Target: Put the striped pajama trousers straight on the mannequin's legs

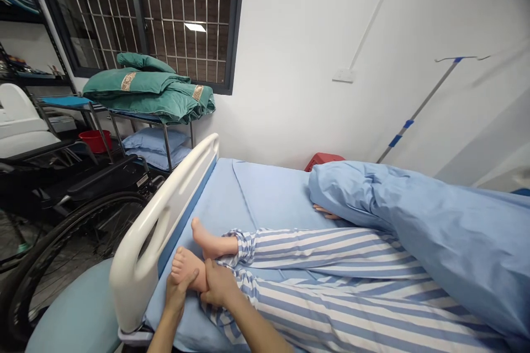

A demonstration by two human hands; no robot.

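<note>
Our left hand [176, 290] and right hand [218, 285] both close on one bare foot [187, 268] lying on the bed. The left grip cups the foot just below the toes and the right grip clasps it nearer the ankle, so each is grasping the foot. Just beyond the grip lies the other bare foot [212, 241], and both legs run away to the right in blue-and-white striped pyjama trousers [314, 253], over a blue bed sheet [269, 198]. Left of the grip stands the white footboard [182, 187], with a black wheelchair [103, 176] beyond it. Farther right of the grip, a blue duvet [414, 215] is bunched over the legs, and what look like fingers [325, 211] show at its edge. Farthest off, folded green quilts [144, 88] sit on a metal rack [165, 138] above blue pillows [155, 149], beside a red basin [95, 140] and below a barred window [186, 16].
</note>
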